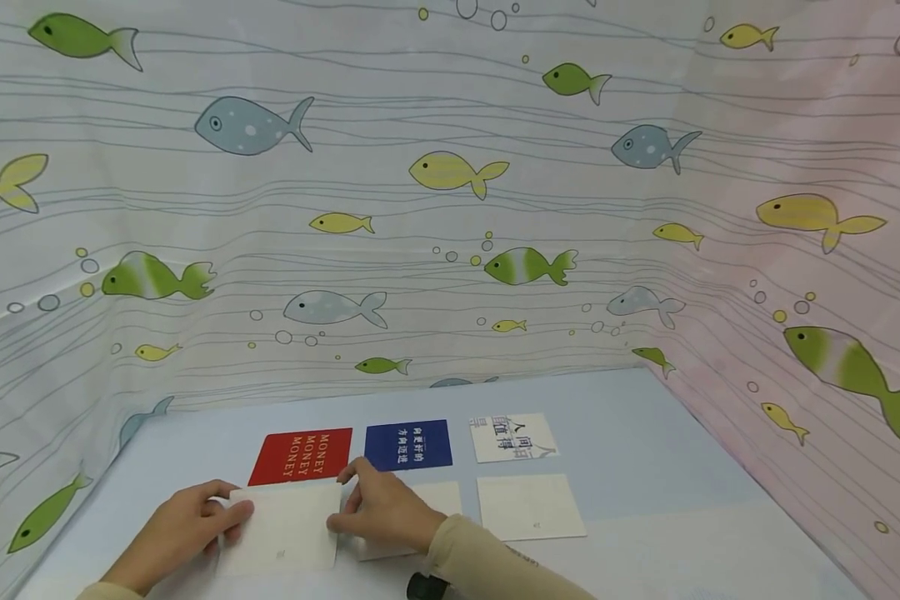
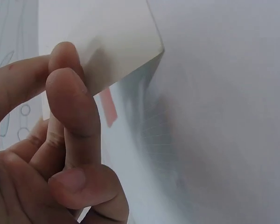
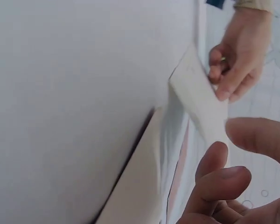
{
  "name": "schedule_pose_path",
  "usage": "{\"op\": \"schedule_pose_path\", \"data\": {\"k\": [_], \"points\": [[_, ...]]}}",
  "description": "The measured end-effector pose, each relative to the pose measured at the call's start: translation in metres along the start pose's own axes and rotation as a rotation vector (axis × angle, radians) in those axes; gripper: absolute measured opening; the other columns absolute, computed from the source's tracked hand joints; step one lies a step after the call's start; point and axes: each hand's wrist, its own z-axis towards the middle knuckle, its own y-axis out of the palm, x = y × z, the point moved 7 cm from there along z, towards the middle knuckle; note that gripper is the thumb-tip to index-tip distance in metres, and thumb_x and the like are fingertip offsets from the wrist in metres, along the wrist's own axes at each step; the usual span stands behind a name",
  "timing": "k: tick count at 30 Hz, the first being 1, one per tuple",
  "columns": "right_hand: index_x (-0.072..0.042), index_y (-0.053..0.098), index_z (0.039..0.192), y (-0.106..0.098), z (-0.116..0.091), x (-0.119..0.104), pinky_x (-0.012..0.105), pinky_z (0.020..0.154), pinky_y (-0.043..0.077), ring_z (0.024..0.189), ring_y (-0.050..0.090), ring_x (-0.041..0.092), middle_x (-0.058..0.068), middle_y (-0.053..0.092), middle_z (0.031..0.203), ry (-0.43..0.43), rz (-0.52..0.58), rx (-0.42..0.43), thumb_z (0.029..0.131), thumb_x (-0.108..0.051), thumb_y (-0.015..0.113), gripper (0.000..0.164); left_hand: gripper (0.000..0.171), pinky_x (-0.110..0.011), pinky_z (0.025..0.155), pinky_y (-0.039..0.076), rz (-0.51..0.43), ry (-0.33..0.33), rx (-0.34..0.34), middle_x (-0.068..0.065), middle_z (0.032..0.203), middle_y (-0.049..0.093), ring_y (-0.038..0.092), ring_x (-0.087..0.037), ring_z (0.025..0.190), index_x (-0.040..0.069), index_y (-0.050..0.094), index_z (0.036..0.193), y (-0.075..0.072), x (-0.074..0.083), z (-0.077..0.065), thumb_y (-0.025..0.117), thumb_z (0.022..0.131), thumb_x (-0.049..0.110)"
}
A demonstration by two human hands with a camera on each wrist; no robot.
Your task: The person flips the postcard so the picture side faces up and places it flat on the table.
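Observation:
A blank cream card [image 1: 281, 533], with a small printed mark near its lower edge, is raised off the table and tilted. My left hand [image 1: 195, 517] pinches its left side, thumb on top. At the right side, my right hand [image 1: 386, 504] holds the edge between thumb and fingers; the fingertips [image 3: 219, 148] are right at the card's edge in the right wrist view. Behind the card lies a red card [image 1: 300, 457] lettered MONEY. A second cream card [image 1: 441, 497] lies partly hidden under my right hand.
A blue card [image 1: 408, 444] with white characters and a white printed card [image 1: 515, 438] lie in the back row. Another cream card [image 1: 531, 507] lies to the right. A fish-patterned curtain [image 1: 435, 100] encloses the pale table [image 1: 690, 467].

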Motion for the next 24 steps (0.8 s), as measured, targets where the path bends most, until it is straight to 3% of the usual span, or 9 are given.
{"op": "schedule_pose_path", "data": {"k": [4,9,17,20,24], "points": [[-0.021,0.063,0.123,0.000,-0.003,0.002,0.033,0.074,0.050,0.064,0.059,0.013,-0.009,0.068,0.076,0.070,0.191,-0.027,0.089,-0.034,0.076,0.038,0.061,-0.035,0.070,0.041,0.004,-0.004,0.029,0.003,0.072,0.066,0.057,-0.018,0.065,-0.006,0.057,0.122,-0.002,0.001,-0.001,0.067,0.095,0.048],[-0.017,0.070,0.114,0.004,-0.004,0.000,0.032,0.077,0.048,0.048,0.062,0.019,-0.004,0.074,0.074,0.063,0.333,-0.088,0.095,-0.038,0.068,0.029,0.060,-0.034,0.071,0.042,-0.043,-0.020,0.031,0.002,0.078,0.069,0.059,-0.018,0.069,-0.002,0.059,0.121,-0.004,0.002,-0.005,0.066,0.095,0.051],[-0.022,0.075,0.114,0.003,-0.005,-0.003,0.036,0.074,0.045,0.053,0.067,0.021,-0.005,0.075,0.077,0.028,0.364,-0.077,0.098,-0.046,0.061,0.032,0.063,-0.036,0.074,0.045,-0.098,-0.071,0.009,0.000,0.083,0.071,0.063,-0.018,0.074,0.000,0.064,0.118,-0.007,-0.001,-0.009,0.058,0.097,0.058],[-0.023,0.075,0.114,0.002,-0.006,-0.006,0.045,0.089,0.047,0.054,0.068,0.021,-0.006,0.075,0.077,0.018,0.347,-0.071,0.099,-0.047,0.061,0.032,0.062,-0.037,0.075,0.046,-0.101,-0.080,0.012,0.000,0.084,0.072,0.064,-0.017,0.076,0.001,0.065,0.117,-0.009,-0.003,-0.012,0.057,0.098,0.059],[-0.025,0.076,0.112,0.002,-0.007,-0.010,0.055,0.105,0.040,0.056,0.069,0.020,-0.008,0.074,0.077,-0.001,0.313,-0.070,0.099,-0.048,0.061,0.030,0.060,-0.036,0.074,0.045,-0.111,-0.081,0.009,0.000,0.087,0.073,0.064,-0.017,0.078,0.004,0.066,0.114,-0.012,-0.001,-0.017,0.056,0.098,0.060]]}}
